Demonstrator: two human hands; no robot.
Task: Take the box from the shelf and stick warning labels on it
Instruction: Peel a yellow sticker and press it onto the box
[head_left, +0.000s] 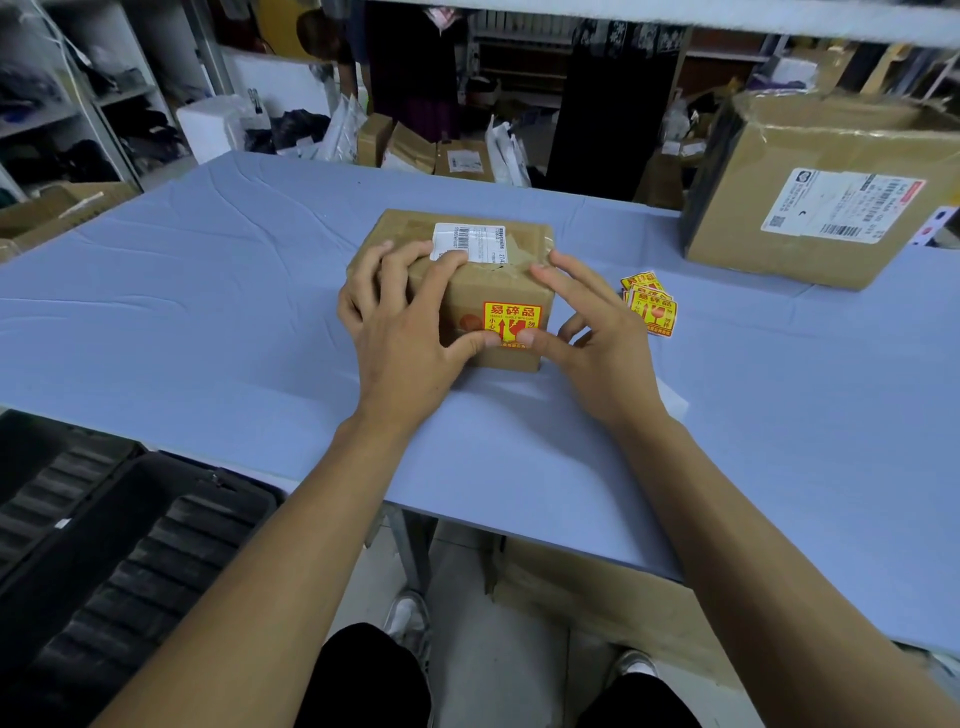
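A small brown cardboard box stands on the blue table, with a white shipping label on its top. A yellow-and-red warning label is stuck on the side facing me. My left hand lies over the box's top left corner, its thumb pressing the label's lower edge. My right hand rests at the box's right edge, forefinger on the top corner and thumb on the label's lower right. A small pile of spare warning labels lies just right of the box.
A large open cardboard box with a shipping label stands at the table's far right. Black cases sit on the floor at the left. Shelves, bags and more cartons fill the background beyond the table. A white scrap lies under my right wrist.
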